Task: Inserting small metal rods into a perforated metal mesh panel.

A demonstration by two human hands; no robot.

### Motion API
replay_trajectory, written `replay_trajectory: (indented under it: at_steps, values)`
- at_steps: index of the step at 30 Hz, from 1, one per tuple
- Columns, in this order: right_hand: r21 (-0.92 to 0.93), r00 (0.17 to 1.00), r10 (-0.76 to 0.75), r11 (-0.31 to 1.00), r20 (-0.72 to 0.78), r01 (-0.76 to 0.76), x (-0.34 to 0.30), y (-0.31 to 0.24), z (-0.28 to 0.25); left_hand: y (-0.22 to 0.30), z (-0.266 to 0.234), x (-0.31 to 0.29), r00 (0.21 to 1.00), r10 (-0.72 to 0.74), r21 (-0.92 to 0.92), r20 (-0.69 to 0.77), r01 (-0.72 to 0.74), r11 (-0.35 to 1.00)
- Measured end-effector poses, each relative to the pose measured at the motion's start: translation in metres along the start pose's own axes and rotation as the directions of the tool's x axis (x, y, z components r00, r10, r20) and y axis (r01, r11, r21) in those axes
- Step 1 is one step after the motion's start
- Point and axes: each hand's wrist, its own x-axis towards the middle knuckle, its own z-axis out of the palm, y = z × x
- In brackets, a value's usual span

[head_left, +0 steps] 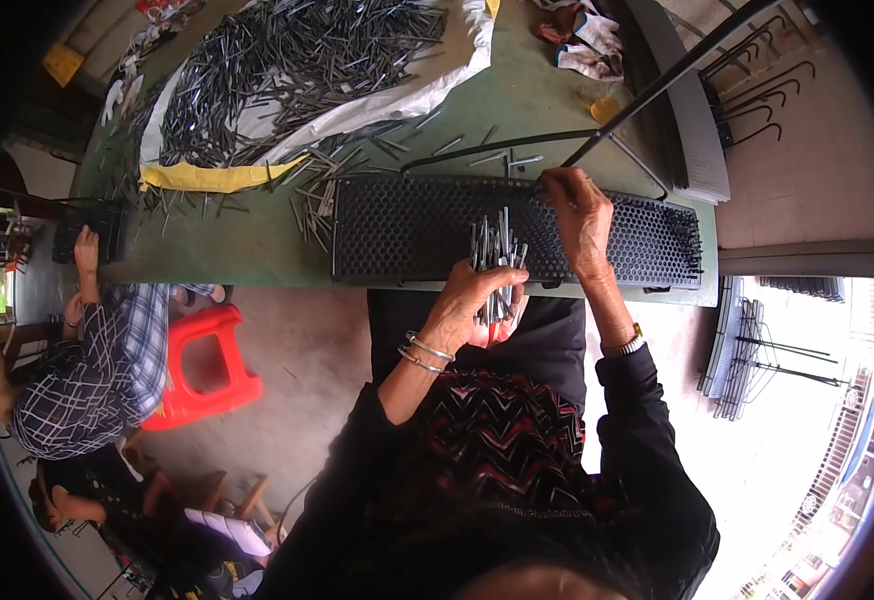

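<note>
A long black perforated rack (pixel 407 228) lies along the near edge of the green table, its face full of round holes. My left hand (pixel 455 308) is wrapped round a bundle of thin grey metal rods (pixel 498 243), in front of the rack's near edge. The rods stand roughly upright, their ends fanned above my thumb. Over the right half of the rack, my right hand (pixel 585 225) has its fingers pinched together close to the holes. Whatever those fingertips hold, if anything, is too small to make out. Short pins line the rack's right end.
Many loose rods (pixel 307 50) heap on a white sheet with yellow edging (pixel 222 177). A black bar (pixel 672 75) slants above the rack. Gloves (pixel 594 45) lie at the back. On the left are a red stool (pixel 207 370) and co-workers, one with a hand (pixel 87 250) at another rack.
</note>
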Motion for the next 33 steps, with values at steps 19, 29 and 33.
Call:
replay_trajectory:
  at_steps: [19,29,33]
  values:
    - [-0.103,0.977,-0.171,0.978,0.127,0.184,0.004,-0.007,-0.002,-0.009,0.007,-0.002,1.0,-0.003,0.032,0.023,0.003,0.999]
    - [-0.153,0.978,-0.207,0.966,0.017,0.207,-0.004,0.008,0.013,-0.01,0.012,-0.005,1.0,0.014,0.086,0.024,-0.016,0.996]
    - [-0.19,0.978,-0.206,0.962,-0.031,0.196,-0.008,0.007,0.017,-0.018,0.009,-0.001,0.997,0.044,0.068,0.062,-0.048,0.997]
